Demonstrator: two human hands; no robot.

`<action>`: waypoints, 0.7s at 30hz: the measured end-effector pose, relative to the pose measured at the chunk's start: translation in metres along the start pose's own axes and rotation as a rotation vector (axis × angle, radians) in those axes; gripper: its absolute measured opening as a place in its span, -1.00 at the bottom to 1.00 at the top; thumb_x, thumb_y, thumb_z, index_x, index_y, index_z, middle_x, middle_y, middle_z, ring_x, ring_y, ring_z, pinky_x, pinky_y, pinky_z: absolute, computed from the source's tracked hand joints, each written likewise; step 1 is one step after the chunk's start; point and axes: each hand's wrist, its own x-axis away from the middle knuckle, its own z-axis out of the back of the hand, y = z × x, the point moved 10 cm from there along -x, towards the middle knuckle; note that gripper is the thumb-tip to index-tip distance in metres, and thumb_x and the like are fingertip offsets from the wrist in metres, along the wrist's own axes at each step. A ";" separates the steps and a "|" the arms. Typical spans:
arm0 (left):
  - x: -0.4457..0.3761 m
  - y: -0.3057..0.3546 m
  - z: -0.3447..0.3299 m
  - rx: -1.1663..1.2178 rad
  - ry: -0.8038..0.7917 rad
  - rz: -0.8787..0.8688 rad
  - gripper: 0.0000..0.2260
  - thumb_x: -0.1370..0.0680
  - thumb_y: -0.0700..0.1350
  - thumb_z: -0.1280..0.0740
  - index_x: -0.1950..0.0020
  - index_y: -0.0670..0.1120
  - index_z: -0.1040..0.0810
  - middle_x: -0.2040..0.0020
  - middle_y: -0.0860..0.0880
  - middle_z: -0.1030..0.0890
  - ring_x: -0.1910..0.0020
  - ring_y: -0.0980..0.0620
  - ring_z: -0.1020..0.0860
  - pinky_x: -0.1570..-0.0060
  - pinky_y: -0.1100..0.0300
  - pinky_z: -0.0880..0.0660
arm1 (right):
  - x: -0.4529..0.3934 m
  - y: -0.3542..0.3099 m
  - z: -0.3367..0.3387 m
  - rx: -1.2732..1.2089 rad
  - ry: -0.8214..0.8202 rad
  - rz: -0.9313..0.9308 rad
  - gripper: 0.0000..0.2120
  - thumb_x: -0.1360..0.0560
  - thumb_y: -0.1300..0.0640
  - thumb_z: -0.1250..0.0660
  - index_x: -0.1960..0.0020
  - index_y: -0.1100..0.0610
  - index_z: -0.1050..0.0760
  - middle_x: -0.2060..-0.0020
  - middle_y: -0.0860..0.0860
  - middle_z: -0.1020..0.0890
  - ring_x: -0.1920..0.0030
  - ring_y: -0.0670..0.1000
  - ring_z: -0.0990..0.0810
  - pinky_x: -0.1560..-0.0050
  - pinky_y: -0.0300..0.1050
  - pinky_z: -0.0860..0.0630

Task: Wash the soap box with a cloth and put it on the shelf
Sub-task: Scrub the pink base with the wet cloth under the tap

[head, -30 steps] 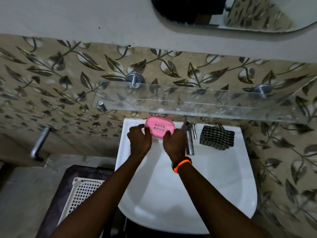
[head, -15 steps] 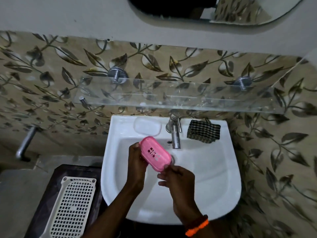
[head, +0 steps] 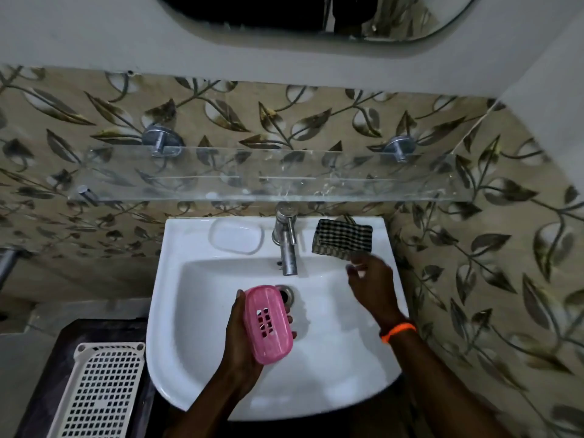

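One hand (head: 243, 339) cradles soap box (head: 268, 324); right hand (head: 373, 286) reaches, fingers spread.

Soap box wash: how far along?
Early. Done: left hand holds the pink soap box over the sink. In hand: right hand reaching for the checked cloth, not gripping it. Left: wiping, then placing it on the glass shelf.

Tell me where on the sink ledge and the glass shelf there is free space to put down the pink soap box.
The glass shelf is bare along its length. On the sink ledge, only the moulded soap recess left of the tap is free. Right of the tap is crowded: the checked cloth lies there, with the right hand just below it.
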 end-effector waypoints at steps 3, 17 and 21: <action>0.001 -0.008 0.000 -0.005 0.020 0.019 -0.36 -0.49 0.35 -0.23 -0.14 -0.16 -0.76 -0.03 -0.31 -0.73 0.09 -0.22 -0.72 0.07 -0.13 -0.68 | -0.058 -0.018 -0.013 0.142 -0.064 0.167 -0.68 -0.46 0.44 -0.36 -0.20 0.34 -0.61 -0.16 0.28 -0.65 -0.21 0.28 -0.62 -0.25 0.15 -0.58; -0.004 -0.010 -0.007 -0.024 0.014 0.072 -0.35 -0.47 0.34 -0.24 -0.09 -0.19 -0.77 -0.01 -0.27 -0.73 0.12 -0.19 -0.72 0.01 -0.10 -0.66 | -0.092 -0.025 -0.037 0.384 -0.143 0.275 -0.84 -0.44 0.17 -0.45 -0.01 0.17 -0.61 -0.09 0.15 -0.63 -0.22 0.23 -0.54 -0.25 0.06 -0.33; 0.005 -0.003 -0.020 -0.023 -0.030 0.083 -0.38 -0.46 0.32 -0.24 -0.05 -0.17 -0.79 0.00 -0.23 -0.73 0.11 -0.15 -0.71 -0.05 -0.08 -0.60 | -0.050 -0.036 0.018 -0.082 0.008 0.292 -0.89 -0.37 0.09 -0.44 0.13 0.08 -0.57 0.26 -0.11 -0.64 0.15 -0.16 -0.65 0.05 -0.30 -0.52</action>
